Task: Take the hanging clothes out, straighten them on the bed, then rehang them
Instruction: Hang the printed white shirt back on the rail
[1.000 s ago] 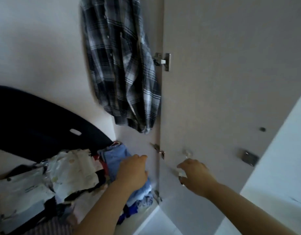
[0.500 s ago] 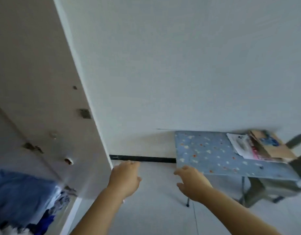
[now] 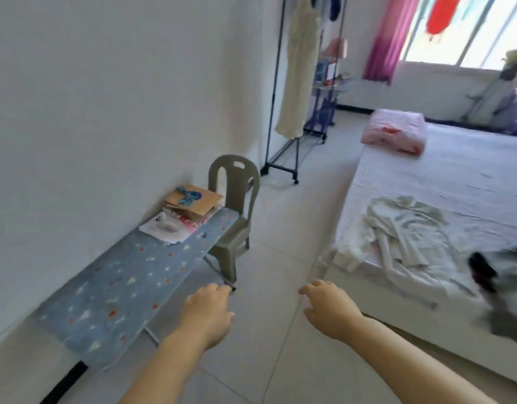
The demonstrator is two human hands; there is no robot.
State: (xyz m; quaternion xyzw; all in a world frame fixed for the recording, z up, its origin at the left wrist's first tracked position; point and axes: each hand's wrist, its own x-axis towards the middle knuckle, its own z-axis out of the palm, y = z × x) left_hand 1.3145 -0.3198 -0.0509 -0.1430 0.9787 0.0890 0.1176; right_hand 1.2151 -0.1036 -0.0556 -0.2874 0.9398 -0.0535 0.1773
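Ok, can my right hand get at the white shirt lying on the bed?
Probably yes: the right hand is empty, and only bare floor shows between it and the white shirt at the near edge of the bed.

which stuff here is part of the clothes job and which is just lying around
Part of the job: white crumpled garment on the bed; cream garment hanging on the rack; left hand and right hand, both empty.
Just lying about: blue patterned table; plastic chair; papers and cardboard on the table; pink folded quilt on the bed.
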